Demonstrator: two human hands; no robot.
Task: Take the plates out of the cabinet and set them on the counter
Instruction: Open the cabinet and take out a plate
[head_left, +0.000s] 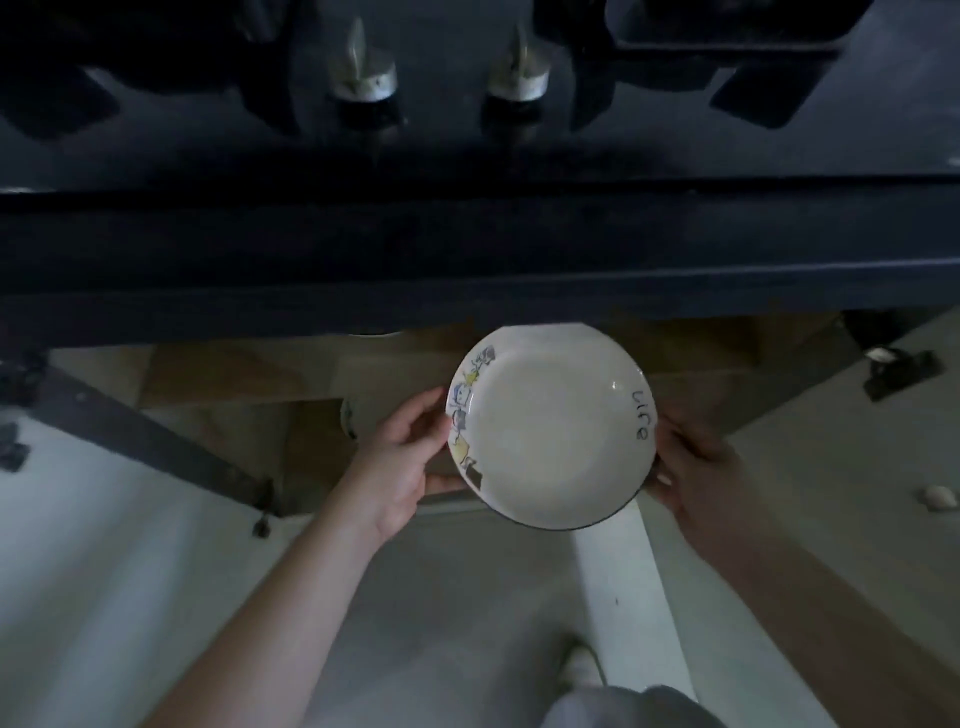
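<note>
so both arms are bare all the way up from the wrists to the bottom edge of the shot, no sleeves showing, no watch, no bracelets, no rings that i can make out. left hand (402, 457) has slim fingers with short nails. right hand (696, 467) sits in shadow so it's harder to read, but a couple of pale fingernails (665, 479) catch the light and look a bit longer. down at the bottom there's a bit of grey fabric (623, 706), probably trousers or shorts, can't tell which. just above that pokes out a light-coloured shoe or slipper (582, 667), whitish, too blurry for details.
</note>
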